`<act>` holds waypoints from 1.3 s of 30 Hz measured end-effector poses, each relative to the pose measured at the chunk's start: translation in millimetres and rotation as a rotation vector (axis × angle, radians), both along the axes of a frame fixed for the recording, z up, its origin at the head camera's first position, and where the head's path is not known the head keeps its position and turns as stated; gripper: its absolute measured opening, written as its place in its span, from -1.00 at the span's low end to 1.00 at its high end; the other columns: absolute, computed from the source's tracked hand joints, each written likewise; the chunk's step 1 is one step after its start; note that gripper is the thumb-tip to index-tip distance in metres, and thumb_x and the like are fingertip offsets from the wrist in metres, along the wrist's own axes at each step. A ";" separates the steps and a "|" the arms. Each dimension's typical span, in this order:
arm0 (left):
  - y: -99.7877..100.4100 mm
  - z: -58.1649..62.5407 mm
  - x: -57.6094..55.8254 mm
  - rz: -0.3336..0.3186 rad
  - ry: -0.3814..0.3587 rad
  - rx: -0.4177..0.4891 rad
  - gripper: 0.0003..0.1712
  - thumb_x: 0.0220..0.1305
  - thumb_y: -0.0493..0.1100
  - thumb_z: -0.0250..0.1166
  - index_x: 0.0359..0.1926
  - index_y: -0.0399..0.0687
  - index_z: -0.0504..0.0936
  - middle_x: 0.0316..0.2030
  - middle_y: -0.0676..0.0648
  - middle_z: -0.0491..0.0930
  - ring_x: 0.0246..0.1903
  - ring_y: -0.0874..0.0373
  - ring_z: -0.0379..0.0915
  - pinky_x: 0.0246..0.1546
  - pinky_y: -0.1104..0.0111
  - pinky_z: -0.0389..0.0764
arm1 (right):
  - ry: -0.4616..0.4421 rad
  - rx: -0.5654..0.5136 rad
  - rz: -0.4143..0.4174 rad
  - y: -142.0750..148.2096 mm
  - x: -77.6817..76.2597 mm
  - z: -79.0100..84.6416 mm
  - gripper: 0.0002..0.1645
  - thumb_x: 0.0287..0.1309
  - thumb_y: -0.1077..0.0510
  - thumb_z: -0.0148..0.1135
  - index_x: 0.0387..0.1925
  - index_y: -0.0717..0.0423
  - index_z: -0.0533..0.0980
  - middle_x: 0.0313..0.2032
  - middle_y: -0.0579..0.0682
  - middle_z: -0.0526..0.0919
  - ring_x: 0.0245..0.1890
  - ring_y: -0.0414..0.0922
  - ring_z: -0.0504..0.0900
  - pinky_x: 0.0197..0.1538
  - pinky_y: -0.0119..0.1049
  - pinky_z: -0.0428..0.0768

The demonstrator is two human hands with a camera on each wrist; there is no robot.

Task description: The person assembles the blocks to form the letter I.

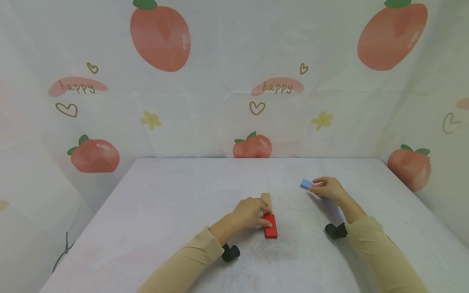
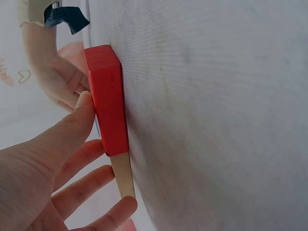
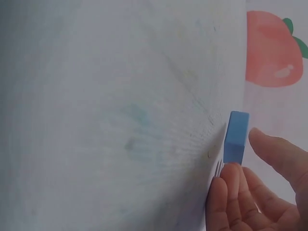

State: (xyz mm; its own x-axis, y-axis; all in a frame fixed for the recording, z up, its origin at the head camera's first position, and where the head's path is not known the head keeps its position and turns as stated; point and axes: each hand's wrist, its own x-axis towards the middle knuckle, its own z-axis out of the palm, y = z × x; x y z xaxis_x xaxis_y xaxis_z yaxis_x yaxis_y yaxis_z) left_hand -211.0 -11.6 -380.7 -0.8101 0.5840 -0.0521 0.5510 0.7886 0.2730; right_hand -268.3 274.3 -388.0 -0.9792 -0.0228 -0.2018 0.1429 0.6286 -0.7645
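Note:
A red block (image 1: 270, 230) lies flat on the table, end to end with a bare wooden block (image 1: 266, 199) beyond it. Over these two is my left hand (image 1: 250, 212). Its thumb touches the red block, and its spread fingers lie along the wooden one. In the left wrist view the red block (image 2: 107, 101) hides part of the wooden block (image 2: 123, 175). Farther back on the right lies a small light-blue block (image 1: 306, 184), my right hand (image 1: 329, 189) at its near end. The right wrist view has the thumb apart from the blue block (image 3: 236, 137), with fingertips close beside it.
Both blocks groups lie on a white table (image 1: 165, 211) with faint smudges. Behind it hangs a fruit-printed white cloth (image 1: 220, 114). Black wrist mounts (image 1: 231, 253) stick out below both sleeves.

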 end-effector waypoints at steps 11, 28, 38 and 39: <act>-0.2 0.0 -0.5 -0.014 0.009 0.012 -0.59 -0.01 0.11 0.41 -0.10 0.13 0.70 -0.02 0.12 0.62 -0.04 0.19 0.53 -0.18 0.40 0.52 | 0.010 0.038 0.006 -4.2 -3.9 0.5 -0.32 0.06 0.17 0.27 0.12 0.51 0.31 -0.09 0.36 0.57 -0.52 -0.37 0.48 -0.40 -0.47 0.49; 0.1 0.0 -0.5 -0.002 0.007 0.008 -0.57 -0.01 0.13 0.41 -0.08 0.15 0.69 -0.02 0.13 0.61 -0.05 0.17 0.54 -0.19 0.40 0.51 | 0.026 0.029 0.018 -4.2 -7.5 -1.0 -0.36 0.03 0.23 0.29 0.08 0.54 0.32 -0.27 0.18 0.63 -0.51 -0.35 0.49 -0.40 -0.47 0.53; 0.0 -2.0 -1.5 -0.013 0.009 0.011 -0.59 -0.01 0.11 0.41 -0.09 0.14 0.70 -0.02 0.12 0.61 -0.04 0.19 0.54 -0.18 0.40 0.52 | 0.038 0.027 0.006 -4.7 -7.3 -0.5 -0.37 0.00 0.24 0.28 0.05 0.56 0.34 -0.28 0.20 0.63 -0.51 -0.36 0.48 -0.40 -0.49 0.52; 0.0 -2.3 -1.6 -0.014 0.009 0.010 -0.59 0.00 0.10 0.41 -0.09 0.14 0.69 -0.02 0.12 0.61 -0.04 0.19 0.53 -0.17 0.40 0.52 | 0.039 0.027 0.005 -4.8 -7.3 -0.7 -0.38 0.00 0.24 0.28 0.05 0.56 0.34 -0.30 0.18 0.63 -0.52 -0.36 0.48 -0.40 -0.49 0.52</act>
State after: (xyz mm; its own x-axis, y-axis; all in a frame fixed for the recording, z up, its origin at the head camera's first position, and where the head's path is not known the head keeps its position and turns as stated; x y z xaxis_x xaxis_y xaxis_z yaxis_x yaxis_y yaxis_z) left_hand -212.6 -11.6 -382.9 -0.8024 0.5955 -0.0391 0.5642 0.7782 0.2758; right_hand -275.6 269.5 -388.7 -0.9861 -0.0224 -0.1644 0.1107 0.6495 -0.7523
